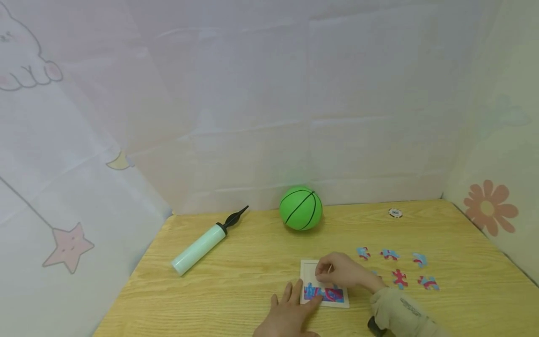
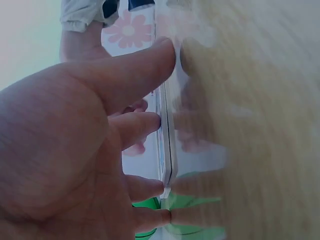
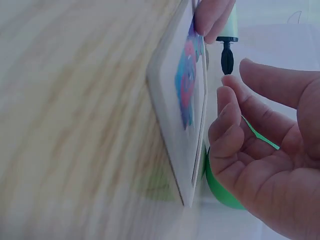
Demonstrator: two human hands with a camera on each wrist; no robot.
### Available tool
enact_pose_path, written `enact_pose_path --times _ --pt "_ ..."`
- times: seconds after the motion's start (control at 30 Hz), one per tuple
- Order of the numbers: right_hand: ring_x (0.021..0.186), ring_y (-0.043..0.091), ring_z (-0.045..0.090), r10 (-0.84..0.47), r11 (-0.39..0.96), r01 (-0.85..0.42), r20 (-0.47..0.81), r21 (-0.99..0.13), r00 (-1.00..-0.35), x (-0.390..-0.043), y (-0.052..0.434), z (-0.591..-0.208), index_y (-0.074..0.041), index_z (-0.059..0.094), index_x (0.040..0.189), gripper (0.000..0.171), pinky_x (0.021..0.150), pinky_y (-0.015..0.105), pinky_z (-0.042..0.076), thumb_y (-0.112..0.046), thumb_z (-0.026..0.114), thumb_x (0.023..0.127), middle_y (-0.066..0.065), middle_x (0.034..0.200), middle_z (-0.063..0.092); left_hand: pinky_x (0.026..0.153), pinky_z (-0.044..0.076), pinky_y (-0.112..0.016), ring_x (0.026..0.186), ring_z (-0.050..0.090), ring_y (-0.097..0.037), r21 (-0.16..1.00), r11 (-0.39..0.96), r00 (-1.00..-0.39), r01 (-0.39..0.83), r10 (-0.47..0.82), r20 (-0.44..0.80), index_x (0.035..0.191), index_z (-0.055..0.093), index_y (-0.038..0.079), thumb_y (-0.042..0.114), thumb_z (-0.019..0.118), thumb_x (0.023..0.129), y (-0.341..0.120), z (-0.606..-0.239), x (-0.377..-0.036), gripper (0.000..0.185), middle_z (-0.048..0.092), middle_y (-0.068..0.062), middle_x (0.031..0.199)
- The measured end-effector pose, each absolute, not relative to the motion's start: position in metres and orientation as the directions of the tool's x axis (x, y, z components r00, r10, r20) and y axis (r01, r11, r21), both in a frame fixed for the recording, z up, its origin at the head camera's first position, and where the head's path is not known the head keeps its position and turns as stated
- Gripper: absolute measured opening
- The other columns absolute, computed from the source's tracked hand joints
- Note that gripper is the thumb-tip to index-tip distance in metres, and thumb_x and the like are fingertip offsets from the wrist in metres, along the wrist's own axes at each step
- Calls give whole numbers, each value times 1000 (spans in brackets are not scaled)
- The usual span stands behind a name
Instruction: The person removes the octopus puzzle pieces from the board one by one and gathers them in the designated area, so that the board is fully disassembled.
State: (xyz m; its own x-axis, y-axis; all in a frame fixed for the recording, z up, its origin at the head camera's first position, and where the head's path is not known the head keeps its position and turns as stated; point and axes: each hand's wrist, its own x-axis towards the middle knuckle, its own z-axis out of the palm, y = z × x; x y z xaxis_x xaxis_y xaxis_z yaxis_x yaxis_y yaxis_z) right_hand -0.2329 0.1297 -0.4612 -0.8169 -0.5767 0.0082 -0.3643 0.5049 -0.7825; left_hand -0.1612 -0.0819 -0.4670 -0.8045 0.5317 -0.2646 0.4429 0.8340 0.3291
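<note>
Left hand (image 1: 290,313): at the near edge of the table (image 1: 236,290), flat on the wood with fingers spread, thumb against the left edge of the puzzle tray (image 1: 344,299); the left wrist view shows the fingertips (image 2: 159,122) touching the tray's side.

Puzzle tray: white square frame, lying flat near the middle of the near edge; its near half is filled with joined pink-and-blue pieces, its far half partly hidden by the right hand.

Right hand (image 1: 341,271): over the far half of the tray, fingers loosely curled. Whether it pinches a piece cannot be told from the head view; the right wrist view shows the fingers (image 3: 225,120) bent, apart from the tray, nothing between them.

Sleeve (image 1: 400,311): beige, at the near edge, right of the tray.

Loose puzzle pieces (image 1: 399,277): pink and blue, scattered right of the tray, toward the right edge.

Air pump (image 1: 200,247): pale green barrel, black nozzle, lying slantwise toward the far left corner.

Ball (image 1: 301,208): green with black lines, at the middle of the far edge.

Small round disc (image 1: 395,213): white, near the far right corner.
</note>
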Motion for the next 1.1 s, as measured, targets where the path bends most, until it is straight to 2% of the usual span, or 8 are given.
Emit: enact_pose_path --times 0.2,0.4,0.5,0.73,1.1 --pt "70 7 55 -595 501 -384 13 -776 -804 -237 115 -456 -9 69 84 5 62 25 47 -12 69 88 -5 79 62 98 26 -70 141 20 -42 348 831 -799 435 534 -277 145 36 45 62 67 77 -86 -466 -161 77 22 -11 157" --pt "56 3 53 -630 493 -386 -14 -780 -777 -241 108 -460 -7 70 82 4 53 21 45 -9 70 86 -4 72 63 100 24 -70 142 18 -41 352 831 -799 430 532 -281 146 34 47 72 66 71 -87 -466 -159 85 20 -7 158" --pt "50 3 50 -626 505 -379 -27 -776 -779 -242 107 -463 -9 69 80 5 48 20 42 -9 69 85 -5 68 61 100 25 -70 142 19 -40 341 833 -798 436 533 -283 145 33 47 72 65 71 -86 -465 -159 85 20 -6 158" --pt "48 2 47 -605 533 -380 -26 -756 -796 -243 107 -467 -11 70 75 8 45 20 39 -11 70 84 -10 62 59 99 30 -67 141 24 -39 288 835 -795 468 540 -275 144 35 49 71 66 71 -84 -464 -159 83 22 -4 157" --pt "47 5 46 -608 501 -360 -24 -787 -794 -243 105 -467 -7 72 74 7 44 21 38 -6 72 80 -5 61 61 98 32 -66 140 26 -37 251 849 -807 465 523 -274 143 36 50 71 67 70 -84 -464 -160 82 23 -3 156"
